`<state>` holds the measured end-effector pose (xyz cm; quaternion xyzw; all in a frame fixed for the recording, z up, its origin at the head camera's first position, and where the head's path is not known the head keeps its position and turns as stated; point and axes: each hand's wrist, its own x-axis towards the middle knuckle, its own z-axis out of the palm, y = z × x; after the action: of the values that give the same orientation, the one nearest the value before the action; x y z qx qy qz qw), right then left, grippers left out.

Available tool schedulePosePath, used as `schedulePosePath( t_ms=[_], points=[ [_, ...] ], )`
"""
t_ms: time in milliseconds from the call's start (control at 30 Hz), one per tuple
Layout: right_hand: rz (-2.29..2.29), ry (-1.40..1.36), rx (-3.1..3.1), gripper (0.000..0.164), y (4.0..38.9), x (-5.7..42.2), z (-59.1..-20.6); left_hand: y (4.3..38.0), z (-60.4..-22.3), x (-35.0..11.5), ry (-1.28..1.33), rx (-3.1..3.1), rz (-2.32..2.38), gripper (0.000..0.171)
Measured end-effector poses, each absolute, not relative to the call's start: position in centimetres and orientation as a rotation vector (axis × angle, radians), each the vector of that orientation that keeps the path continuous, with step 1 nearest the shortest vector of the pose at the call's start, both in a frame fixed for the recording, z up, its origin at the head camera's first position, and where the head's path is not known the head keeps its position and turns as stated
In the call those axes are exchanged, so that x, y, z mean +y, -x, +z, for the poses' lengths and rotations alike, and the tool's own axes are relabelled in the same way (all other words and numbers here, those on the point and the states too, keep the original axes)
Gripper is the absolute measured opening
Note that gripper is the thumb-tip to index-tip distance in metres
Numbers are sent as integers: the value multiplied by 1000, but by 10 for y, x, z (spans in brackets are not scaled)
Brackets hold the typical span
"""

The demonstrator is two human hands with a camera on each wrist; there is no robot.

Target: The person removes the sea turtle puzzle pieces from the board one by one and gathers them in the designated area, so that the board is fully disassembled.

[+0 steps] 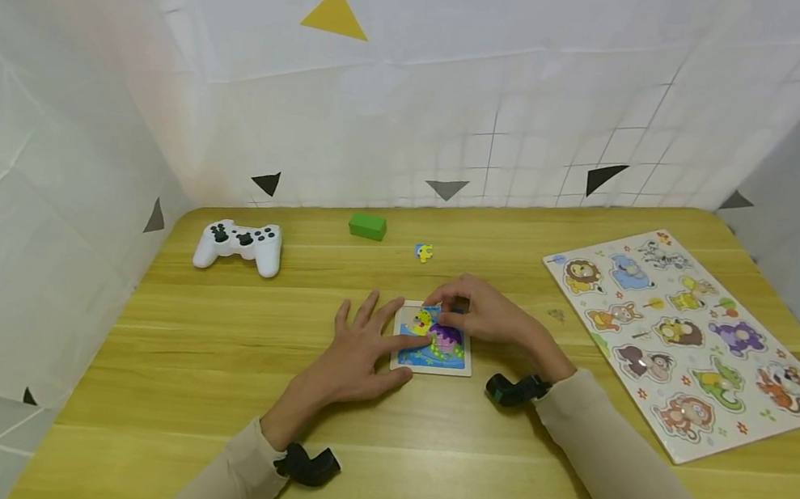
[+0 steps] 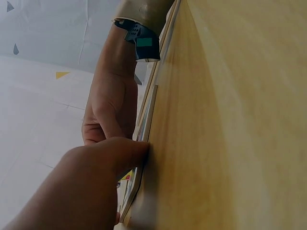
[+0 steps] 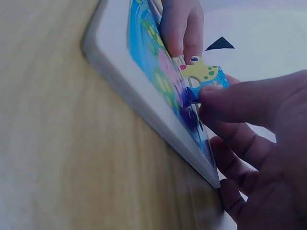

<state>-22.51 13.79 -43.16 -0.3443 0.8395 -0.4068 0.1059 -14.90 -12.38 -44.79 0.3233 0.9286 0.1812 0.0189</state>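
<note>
A small jigsaw puzzle in a white tray (image 1: 431, 370) lies in front of me, showing a yellow creature and a purple shape on blue. My left hand (image 1: 355, 359) rests beside it with fingers spread, index finger reaching over the picture and thumb by the tray's lower left corner. Between thumb and index finger, my right hand (image 1: 492, 312) pinches a yellow and blue puzzle piece (image 3: 210, 73) with green dots. The right wrist view shows that piece tilted up over the tray's far part, while the other right fingers curl by the tray's edge.
Another yellow and blue piece (image 1: 424, 253) lies behind the tray, near a green block (image 1: 368, 227). A white game controller (image 1: 239, 246) sits at back left. To the right lies a large animal puzzle board (image 1: 689, 353). White sheeting (image 1: 413, 121) borders the table.
</note>
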Motion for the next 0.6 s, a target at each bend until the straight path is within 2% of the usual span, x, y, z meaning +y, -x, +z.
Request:
schedulePosePath(
  t_ms=[200,600],
  points=[
    [-1272,884,2412,18,227,139,-431,149,-449,-124,-1000,2881,577,46],
    [-1394,882,2359,27,230,142,-439,150,-451,-124,-1002,2881,597,45]
  ],
)
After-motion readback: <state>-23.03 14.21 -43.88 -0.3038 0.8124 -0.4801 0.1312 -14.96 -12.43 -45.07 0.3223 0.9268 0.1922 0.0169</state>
